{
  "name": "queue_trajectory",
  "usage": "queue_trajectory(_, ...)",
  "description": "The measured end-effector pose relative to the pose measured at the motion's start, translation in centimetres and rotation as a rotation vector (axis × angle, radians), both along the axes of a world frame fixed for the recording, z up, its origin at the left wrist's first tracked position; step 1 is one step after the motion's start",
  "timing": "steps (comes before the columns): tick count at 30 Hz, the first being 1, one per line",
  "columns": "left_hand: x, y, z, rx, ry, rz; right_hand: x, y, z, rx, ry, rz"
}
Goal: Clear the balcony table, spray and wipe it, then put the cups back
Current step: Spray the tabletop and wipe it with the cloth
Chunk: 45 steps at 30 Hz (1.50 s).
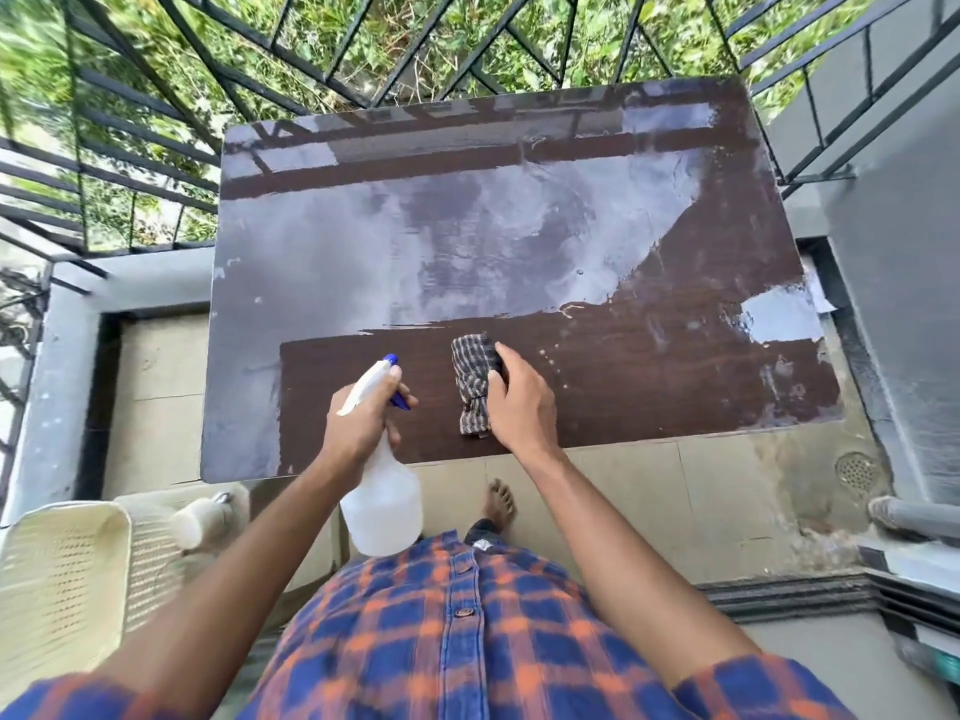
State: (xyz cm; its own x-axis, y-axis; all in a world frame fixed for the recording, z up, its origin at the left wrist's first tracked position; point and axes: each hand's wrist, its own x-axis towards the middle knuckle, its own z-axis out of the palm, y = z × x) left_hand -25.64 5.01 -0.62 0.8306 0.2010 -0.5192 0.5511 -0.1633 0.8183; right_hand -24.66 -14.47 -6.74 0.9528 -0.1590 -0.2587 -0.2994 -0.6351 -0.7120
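The dark brown balcony table (649, 387) fills the middle of the head view, its glossy top reflecting the sky. My left hand (363, 418) grips the neck of a white spray bottle (382, 501) with a blue nozzle, held at the table's near edge with the nozzle over the tabletop. My right hand (519, 402) rests on a folded checked cloth (472, 387) that lies on the table near its front edge. No cups stand on the tabletop.
A cream plastic chair (67, 574) stands at the lower left with a pale cup-like object (200, 519) on it. Black metal railing (156, 163) borders the table's far and left sides. A floor drain (856, 471) and a grey pipe (914, 517) lie to the right.
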Motion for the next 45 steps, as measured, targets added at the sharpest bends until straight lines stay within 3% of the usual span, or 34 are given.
queue_trajectory(5,0.4,-1.0,-0.2,-0.010,0.003,-0.040,-0.7,0.2,-1.4,-0.226,-0.179,0.134)
queue_trajectory(10,0.9,-1.7,0.0,-0.024,-0.009,-0.092,-1.3,3.1,-4.3,-0.363,-0.072,0.283)
queue_trajectory(15,2.0,-1.9,-0.3,-0.041,-0.023,-0.135,-1.6,1.3,-5.2,-0.414,-0.109,0.379)
queue_trajectory(23,4.2,-3.3,-1.1,-0.114,-0.004,-0.147,-4.7,-11.2,-4.9,-0.487,-0.016,0.208)
queue_trajectory(33,5.0,-9.0,-1.8,-0.089,0.013,-0.203,-2.6,-10.5,-5.3,-0.569,-0.066,0.197)
queue_trajectory(38,5.8,-14.5,-3.0,-0.071,0.006,-0.168,-3.2,-18.1,-6.2,-0.593,-0.087,0.114)
queue_trajectory(45,6.1,-25.6,-3.0,-0.091,0.042,-0.158,-3.3,-37.2,-7.4,-0.619,-0.102,-0.042)
